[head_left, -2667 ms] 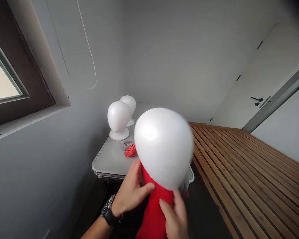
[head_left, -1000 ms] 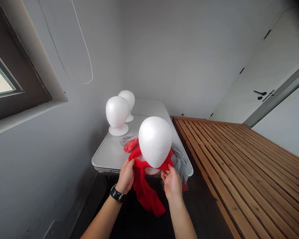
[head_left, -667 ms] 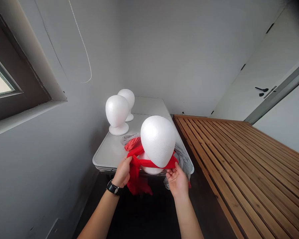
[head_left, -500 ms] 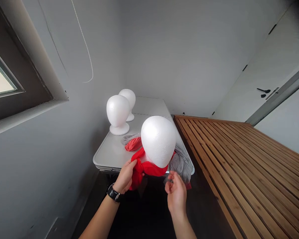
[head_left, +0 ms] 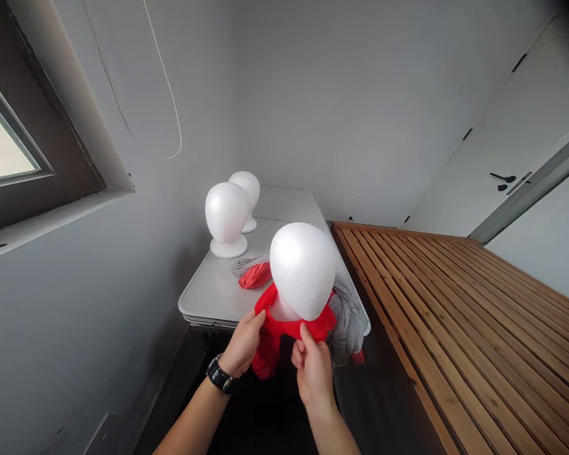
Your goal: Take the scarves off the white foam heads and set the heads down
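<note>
**Red scarf at the neck of the near foam head**

- Foam head, near (head_left: 303, 268): white, smooth, egg-shaped, upright at the near edge of the surface (head_left: 208, 294). Its neck shows just above the scarf.
- Red scarf (head_left: 284, 328): wrapped around the neck of the near foam head, bunched at the near side. One end hangs down below the edge of the surface, between the two hands.
- Left hand (head_left: 244, 344): fingers closed on the scarf at the left of the neck, thumb on top of the cloth. A black wristwatch (head_left: 218, 374) sits on this wrist.
- Right hand (head_left: 313, 370): thumb and fingers pinched together on the scarf's near fold, just below the chin of the foam head. It lies close to the left hand, with the hanging end between them.
- Grey cloth (head_left: 348, 316): heaped just right of the near foam head, draping over the near right corner of the surface.
- Coral cloth (head_left: 255, 276): small bundle on the surface, left of and behind the near foam head, touching a strip of pale grey fabric (head_left: 246, 262).
- Two further foam heads: one (head_left: 226, 215) at the far left of the surface, a second (head_left: 247, 189) right behind it, partly hidden.
- Wooden slatted platform (head_left: 455, 316): runs along the right of the surface.
- Window (head_left: 9, 145): upper left, in the grey wall.
</note>
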A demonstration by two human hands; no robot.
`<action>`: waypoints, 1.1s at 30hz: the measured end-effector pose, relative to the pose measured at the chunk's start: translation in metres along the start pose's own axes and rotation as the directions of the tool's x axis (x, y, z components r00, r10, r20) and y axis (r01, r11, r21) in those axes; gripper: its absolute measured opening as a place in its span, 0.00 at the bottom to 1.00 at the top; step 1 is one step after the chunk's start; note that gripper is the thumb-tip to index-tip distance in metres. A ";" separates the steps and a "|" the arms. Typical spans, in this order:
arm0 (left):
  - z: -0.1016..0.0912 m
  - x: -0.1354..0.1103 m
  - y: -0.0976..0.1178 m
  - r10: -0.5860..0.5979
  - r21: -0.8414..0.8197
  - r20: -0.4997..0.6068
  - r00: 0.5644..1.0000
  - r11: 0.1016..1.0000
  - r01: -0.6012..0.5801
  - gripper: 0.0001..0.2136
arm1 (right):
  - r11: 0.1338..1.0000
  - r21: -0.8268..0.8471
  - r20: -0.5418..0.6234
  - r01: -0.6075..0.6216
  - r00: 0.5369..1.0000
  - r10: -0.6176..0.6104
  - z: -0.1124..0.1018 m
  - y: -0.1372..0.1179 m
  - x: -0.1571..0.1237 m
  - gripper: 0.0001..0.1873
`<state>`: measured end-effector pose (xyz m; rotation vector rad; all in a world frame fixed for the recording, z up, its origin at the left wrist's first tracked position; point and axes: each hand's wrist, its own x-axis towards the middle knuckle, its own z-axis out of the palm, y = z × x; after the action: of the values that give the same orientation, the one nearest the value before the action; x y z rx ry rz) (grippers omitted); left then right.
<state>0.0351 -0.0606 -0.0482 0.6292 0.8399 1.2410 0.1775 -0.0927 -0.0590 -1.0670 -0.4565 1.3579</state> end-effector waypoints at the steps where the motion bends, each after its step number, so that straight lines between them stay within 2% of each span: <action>1: -0.003 0.002 0.004 0.034 -0.043 -0.056 0.998 0.998 -0.037 0.18 | 0.999 0.038 -0.016 0.012 1.000 -0.011 -0.007 -0.005 0.000 0.36; 4: -0.014 0.008 0.021 0.069 -0.085 -0.173 0.982 0.993 -0.085 0.14 | 0.992 0.100 -0.108 0.080 0.992 -0.069 -0.037 -0.021 0.006 0.34; 7: -0.030 0.015 0.040 0.049 -0.038 -0.239 0.970 0.998 -0.059 0.11 | 0.985 0.073 -0.199 0.157 0.970 -0.140 -0.072 -0.040 0.020 0.31; 9: -0.041 0.022 0.050 0.031 0.018 -0.263 0.964 0.999 -0.027 0.10 | 0.982 0.069 -0.244 0.175 0.958 -0.153 -0.092 -0.052 0.033 0.27; 12: -0.054 0.035 0.060 0.007 0.050 -0.237 0.971 0.999 0.005 0.08 | 0.985 0.068 -0.314 0.161 0.940 -0.132 -0.112 -0.067 0.053 0.21; 14: -0.058 0.045 0.063 0.003 0.027 -0.214 0.977 1.000 0.003 0.07 | 0.987 0.082 -0.320 0.136 0.942 -0.103 -0.118 -0.074 0.065 0.18; 19: -0.056 0.062 0.063 0.033 -0.015 -0.216 0.976 0.999 -0.037 0.06 | 0.989 0.133 -0.239 0.063 0.970 -0.030 -0.116 -0.089 0.086 0.16; 23: -0.050 0.068 0.063 0.040 -0.071 -0.309 0.950 0.995 -0.065 0.05 | 0.988 0.146 -0.178 0.053 0.984 -0.027 -0.109 -0.099 0.095 0.14; 26: -0.046 0.070 0.066 0.048 -0.083 -0.326 0.944 0.993 -0.080 0.05 | 0.987 0.162 -0.148 -0.003 0.989 0.028 -0.108 -0.103 0.104 0.11; 29: -0.049 0.070 0.074 0.052 -0.116 -0.338 0.940 0.989 -0.096 0.06 | 0.991 0.087 -0.179 -0.100 0.977 0.114 -0.114 -0.106 0.116 0.06; 31: -0.053 0.070 0.079 0.055 -0.123 -0.362 0.931 0.987 -0.106 0.06 | 0.979 -0.008 -0.176 -0.202 0.964 0.197 -0.119 -0.108 0.121 0.10; 33: -0.057 0.070 0.082 0.055 -0.093 -0.374 0.926 0.991 -0.097 0.04 | 0.959 -0.084 -0.109 -0.269 0.960 0.260 -0.121 -0.111 0.123 0.13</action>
<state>-0.0503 0.0243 -0.0291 0.3425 1.0579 1.4936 0.3632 -0.0055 -0.0638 -1.3053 -0.3182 1.5221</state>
